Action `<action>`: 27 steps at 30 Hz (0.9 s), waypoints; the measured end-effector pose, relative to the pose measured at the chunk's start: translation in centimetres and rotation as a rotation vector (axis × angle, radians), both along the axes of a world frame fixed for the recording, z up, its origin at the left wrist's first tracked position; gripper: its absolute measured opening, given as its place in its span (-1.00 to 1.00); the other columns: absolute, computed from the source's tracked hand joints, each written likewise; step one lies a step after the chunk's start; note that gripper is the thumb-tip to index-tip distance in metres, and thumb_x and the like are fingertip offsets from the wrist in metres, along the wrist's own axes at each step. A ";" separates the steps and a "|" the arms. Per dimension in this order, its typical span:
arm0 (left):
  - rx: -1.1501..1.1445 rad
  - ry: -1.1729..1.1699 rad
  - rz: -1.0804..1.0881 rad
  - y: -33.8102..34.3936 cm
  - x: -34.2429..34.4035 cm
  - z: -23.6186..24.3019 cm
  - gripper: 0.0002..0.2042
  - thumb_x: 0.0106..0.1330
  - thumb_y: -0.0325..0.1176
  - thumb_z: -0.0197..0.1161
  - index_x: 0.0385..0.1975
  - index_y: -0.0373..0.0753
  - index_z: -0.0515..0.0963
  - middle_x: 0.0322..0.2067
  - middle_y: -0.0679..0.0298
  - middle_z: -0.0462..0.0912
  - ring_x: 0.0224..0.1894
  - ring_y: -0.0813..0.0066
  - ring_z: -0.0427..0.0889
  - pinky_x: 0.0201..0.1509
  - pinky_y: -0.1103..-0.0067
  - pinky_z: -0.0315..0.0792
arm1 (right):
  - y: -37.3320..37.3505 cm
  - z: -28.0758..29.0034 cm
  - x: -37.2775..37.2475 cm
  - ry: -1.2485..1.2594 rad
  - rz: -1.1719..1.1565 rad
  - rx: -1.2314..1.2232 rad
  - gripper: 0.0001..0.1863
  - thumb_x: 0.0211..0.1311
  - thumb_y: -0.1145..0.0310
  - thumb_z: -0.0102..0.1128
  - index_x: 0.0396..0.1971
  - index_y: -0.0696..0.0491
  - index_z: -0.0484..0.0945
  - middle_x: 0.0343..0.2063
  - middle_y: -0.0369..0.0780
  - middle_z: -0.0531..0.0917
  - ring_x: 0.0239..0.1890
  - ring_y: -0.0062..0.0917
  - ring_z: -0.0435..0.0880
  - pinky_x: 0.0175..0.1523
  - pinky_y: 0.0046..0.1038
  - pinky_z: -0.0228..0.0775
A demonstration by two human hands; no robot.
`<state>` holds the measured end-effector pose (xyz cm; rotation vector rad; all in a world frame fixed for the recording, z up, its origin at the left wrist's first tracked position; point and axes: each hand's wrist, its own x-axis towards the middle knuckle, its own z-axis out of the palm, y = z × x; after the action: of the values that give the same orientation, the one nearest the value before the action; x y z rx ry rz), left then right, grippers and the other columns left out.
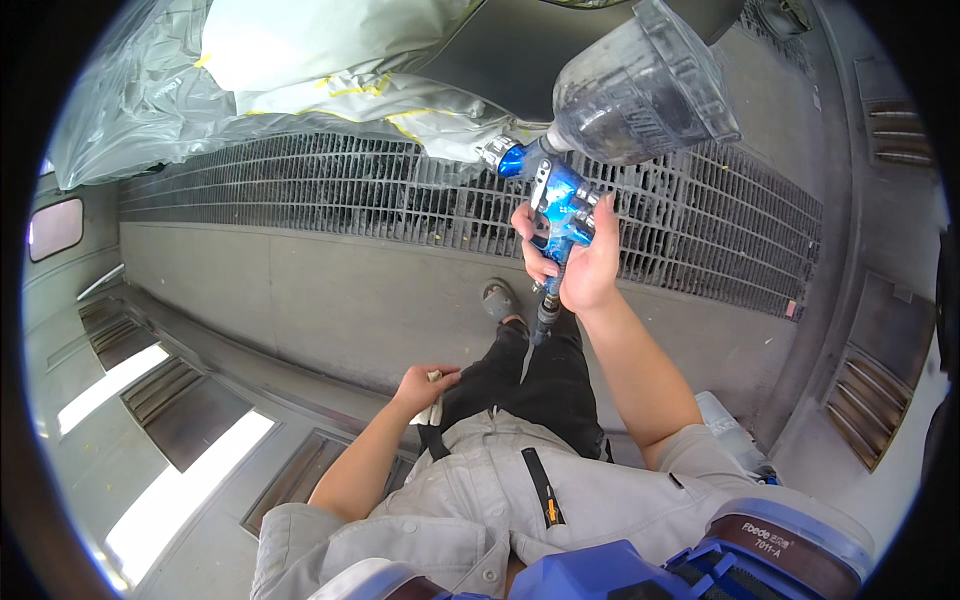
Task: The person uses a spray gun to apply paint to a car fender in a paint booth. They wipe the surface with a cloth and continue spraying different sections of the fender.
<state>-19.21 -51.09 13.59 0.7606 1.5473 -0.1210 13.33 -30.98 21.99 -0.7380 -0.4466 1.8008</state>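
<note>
My right hand (pixel 588 262) is wrapped round the handle of a blue spray gun (pixel 563 196), held up in front of me. On top of the gun sits a large, smudged, see-through paint cup (pixel 640 90), tilted to the right. The gun's silver air cap points left toward masked bodywork. A hose fitting (pixel 547 308) hangs from the bottom of the handle. Down by my left thigh, my left hand (pixel 424 390) is closed on a folded off-white cloth (pixel 434 408), partly hidden by the fingers.
Ahead stands a dark body panel (pixel 500 58), with white masking sheet (pixel 290 50) and clear plastic film (pixel 120 110) beside it. A floor grating (pixel 330 185) runs below. Booth walls with vents (pixel 185 410) lie at left and right. A clear container (pixel 722 425) is behind my right elbow.
</note>
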 end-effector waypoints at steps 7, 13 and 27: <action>0.059 -0.020 0.050 -1.5 -1.1 -0.1 -0.71 0.41 -0.28 0.51 0.04 -0.25 0.80 -0.11 0.27 0.86 -0.10 0.59 0.73 0.06 0.54 0.60 | -1.7 -2.3 -2.8 -0.263 -0.266 -0.223 -0.10 0.51 -0.53 -0.39 -0.07 0.11 0.50 -0.26 -0.25 0.60 -0.70 -0.68 0.32 -0.55 -0.50 0.22; 0.086 0.047 -0.003 -2.2 -2.6 -0.6 -0.71 0.41 -0.30 0.49 0.05 -0.27 0.80 -0.08 0.22 0.86 -0.03 0.53 0.76 0.12 0.52 0.60 | -1.1 -4.1 -3.1 0.051 -0.017 0.085 0.01 0.42 -0.62 -0.39 -0.03 0.21 0.44 -0.23 -0.19 0.58 -0.68 -0.67 0.30 -0.53 -0.51 0.24; 0.092 0.125 -0.078 -5.5 -5.1 -2.0 -0.70 0.41 -0.27 0.46 0.06 -0.25 0.79 -0.06 0.23 0.87 -0.02 0.52 0.78 0.14 0.51 0.61 | -0.4 -6.9 -4.7 -0.050 -0.141 -0.098 -0.13 0.51 -0.54 -0.35 -0.17 0.08 0.50 -0.35 -0.32 0.59 -0.70 -0.67 0.30 -0.57 -0.51 0.16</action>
<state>-24.35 -56.57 11.55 0.9008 1.6505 -0.1591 8.66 -31.42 15.14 -0.8632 -0.3324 1.6836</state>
